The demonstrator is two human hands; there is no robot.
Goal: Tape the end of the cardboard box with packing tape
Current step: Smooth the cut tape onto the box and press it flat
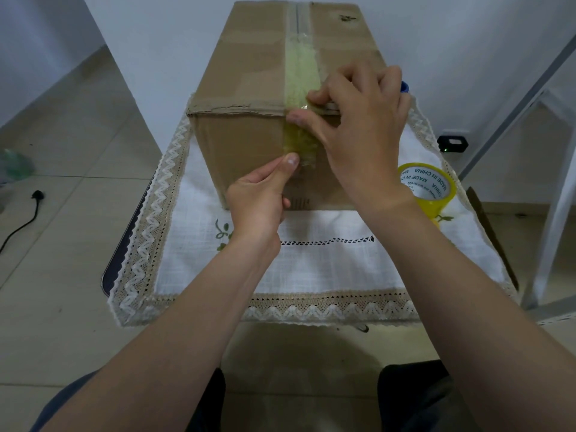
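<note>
Running down the near end of the cardboard box (pixel 246 141), the tape strip (pixel 300 138) gets pinched at the top edge by the right hand (pixel 358 120); the left hand (pixel 258 194), fingers curled, thumbs its bottom.

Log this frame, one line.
left hand: thumb presses tape strip on box front | right hand: grips blue-ended tool at top edge | tape roll: on cloth

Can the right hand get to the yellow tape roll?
Probably yes: the tape roll lies beside the wrist of the right hand, nothing between; that hand now pinches tape on the box.
</note>
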